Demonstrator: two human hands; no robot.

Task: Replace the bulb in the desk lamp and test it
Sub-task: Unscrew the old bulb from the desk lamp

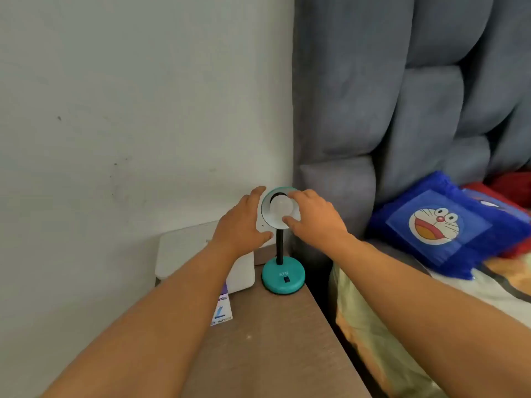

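frosted white glass, or plastic, i can't tell which: the bulb [281, 207] looks light, smooth and a little slippery, and i judge it fragile enough that i want to turn it, not squeeze it. it sits in the socket, ringed by the teal lamp shade [268, 200], whose mouth is tilted toward me. my right hand [314, 218] is half open, with the fingertips [288, 220] curled onto the bulb's round front, thumb below and fingers above; it seems a light hold at the widest part, which is where i would take it. my left hand [242, 222] is spread wide and cups the left rim of the shade, bracing it so the thin black neck [279, 246] doesn't swing.

the lamp is small and probably light: a round teal base [283, 278] with a black rocker switch [286, 279] stands at the far right corner of the brown desk [275, 346], close to the wall and just beside the grey padded headboard [388, 110]. a white box [201, 254] lies at the desk's far left, and a small printed bulb carton [221, 310] lies near the left edge. the bulb is unlit.
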